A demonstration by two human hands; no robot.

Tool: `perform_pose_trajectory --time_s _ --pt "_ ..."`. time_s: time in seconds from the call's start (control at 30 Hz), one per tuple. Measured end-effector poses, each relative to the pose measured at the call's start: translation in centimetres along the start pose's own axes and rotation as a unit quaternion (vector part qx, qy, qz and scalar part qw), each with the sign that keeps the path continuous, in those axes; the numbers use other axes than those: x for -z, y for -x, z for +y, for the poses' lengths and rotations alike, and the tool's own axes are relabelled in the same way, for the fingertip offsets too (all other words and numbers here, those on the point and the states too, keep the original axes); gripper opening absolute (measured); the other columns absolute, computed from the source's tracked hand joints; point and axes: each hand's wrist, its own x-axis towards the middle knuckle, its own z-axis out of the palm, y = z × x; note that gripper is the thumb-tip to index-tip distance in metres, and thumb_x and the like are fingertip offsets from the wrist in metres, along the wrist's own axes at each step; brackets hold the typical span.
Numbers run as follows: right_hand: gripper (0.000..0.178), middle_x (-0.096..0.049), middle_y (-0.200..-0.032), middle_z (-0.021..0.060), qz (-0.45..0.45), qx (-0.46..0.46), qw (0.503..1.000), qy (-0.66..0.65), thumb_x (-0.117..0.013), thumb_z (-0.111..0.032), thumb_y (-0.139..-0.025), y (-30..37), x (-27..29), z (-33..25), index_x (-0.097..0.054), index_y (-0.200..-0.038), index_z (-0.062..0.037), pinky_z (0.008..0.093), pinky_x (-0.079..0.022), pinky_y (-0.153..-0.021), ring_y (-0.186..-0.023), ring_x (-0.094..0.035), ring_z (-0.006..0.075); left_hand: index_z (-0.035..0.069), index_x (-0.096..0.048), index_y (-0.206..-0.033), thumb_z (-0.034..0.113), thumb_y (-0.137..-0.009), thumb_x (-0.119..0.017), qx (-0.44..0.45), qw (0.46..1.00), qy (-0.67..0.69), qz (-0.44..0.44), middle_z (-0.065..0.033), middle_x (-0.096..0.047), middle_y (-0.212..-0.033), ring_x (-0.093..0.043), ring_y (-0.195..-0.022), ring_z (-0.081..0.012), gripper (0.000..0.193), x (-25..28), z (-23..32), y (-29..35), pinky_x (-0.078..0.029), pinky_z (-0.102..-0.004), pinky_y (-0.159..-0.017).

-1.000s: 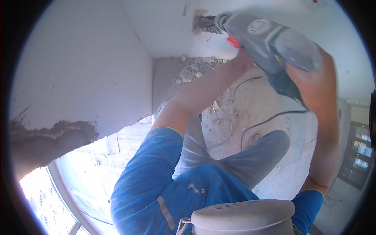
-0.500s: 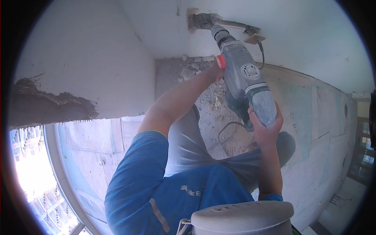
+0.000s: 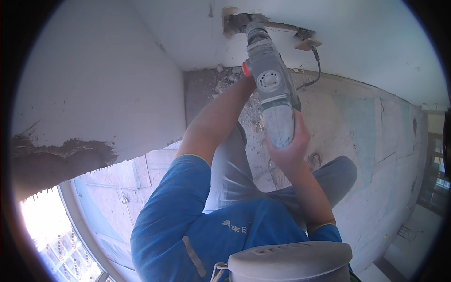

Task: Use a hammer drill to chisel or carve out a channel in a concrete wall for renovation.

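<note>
A dusty grey hammer drill [image 3: 275,63] slants up and away from me, its front end at a rough, broken-out hole [image 3: 237,22] in the white wall. My right hand [image 3: 293,143] wraps round its rear handle. On the left side, my left hand [image 3: 251,82] grips the tool near its front, below a red knob [image 3: 246,69]; the drill's body hides most of those fingers. The bit's tip is lost in the dark of the hole. From the hole a narrow chiselled groove [image 3: 282,26] runs right.
Rubble [image 3: 225,84] lies at the wall's foot. A plug with a black cord [image 3: 318,63] hangs from a small board [image 3: 307,44] right of the groove. At the left, a wall edge [image 3: 66,150] shows torn plaster, beside a bright window [image 3: 61,239]. Dusty sheets [image 3: 361,122] cover the floor.
The drill's rear has swung left and the tool now stands straighter to the wall. Both hands moved left with it, and its front end shifted slightly left and up within the hole.
</note>
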Motion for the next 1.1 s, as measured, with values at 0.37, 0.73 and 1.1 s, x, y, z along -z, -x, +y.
perform_pose_trajectory --time_s 0.37,0.73,1.1 --pt "0.059 -0.059 -0.096 0.0202 0.015 -0.048 0.983 -0.176 -0.075 -0.007 -0.061 3.7 1.3 0.2 -0.047 -0.113 0.0009 0.0393 -0.049 -0.075 -0.088 -0.062 0.0383 0.004 -0.058 -0.114 0.018 -0.09 -0.056 0.026 0.994 -0.013 -0.109 -0.0087 -0.064 -0.107 -0.062 -0.096 -0.0193 0.028 1.7 -1.3 1.0 -0.052 -0.0351 -0.085" --pt "0.053 -0.058 -0.094 0.0185 0.006 -0.074 0.982 -0.171 -0.074 -0.008 -0.064 3.1 -6.4 -0.6 -0.048 -0.109 -0.0014 0.0409 -0.047 -0.076 -0.088 -0.06 0.0378 0.003 -0.058 -0.114 0.022 -0.093 -0.052 0.05 0.975 -0.01 -0.217 -0.0106 -0.064 -0.106 -0.063 -0.094 -0.02 0.029 6.6 0.2 1.3 -0.052 -0.0352 -0.085" --pt "0.053 -0.059 -0.094 0.0194 -0.03 -0.027 0.996 -0.077 -0.075 -0.008 -0.062 1.3 -2.7 -2.6 -0.05 -0.109 -0.0015 0.0408 -0.048 -0.077 -0.088 -0.061 0.0379 0.003 -0.057 -0.115 0.025 -0.096 -0.048 0.039 0.957 0.007 -0.289 -0.0121 -0.064 -0.105 -0.063 -0.094 -0.0206 0.031 8.5 1.1 -1.8 -0.052 -0.0352 -0.086"
